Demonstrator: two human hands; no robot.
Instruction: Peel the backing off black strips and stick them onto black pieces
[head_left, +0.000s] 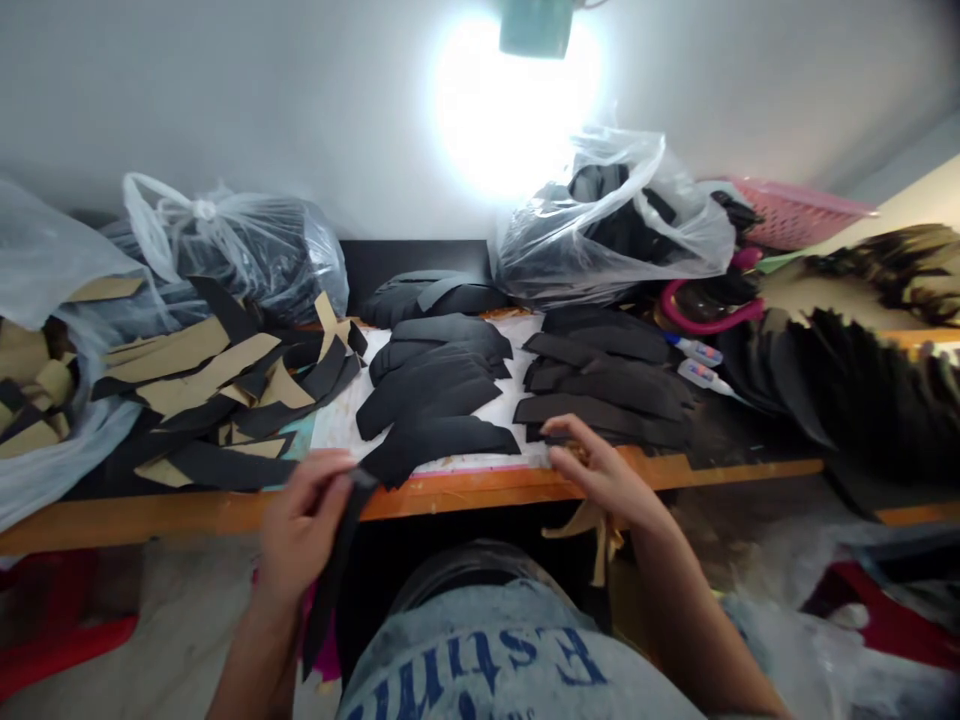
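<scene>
A dark, flat strip (335,575) hangs from my left hand (304,515), pinched between thumb and fingers at the table's front edge. My right hand (596,475) is held with fingers apart and nothing in it, close to the front of a stack of black cut pieces (607,415). Between my hands, overlapping black curved pieces (435,385) lie in rows on a white sheet (457,465). Left of them is a loose heap of black and tan strips (217,375).
Clear plastic bags of dark pieces stand at the back left (232,245) and back right (611,225). Two small glue bottles (701,365) lie near a pink-rimmed item (709,325). Many dark pieces (840,400) stand packed at right. A pink basket (799,215) sits behind.
</scene>
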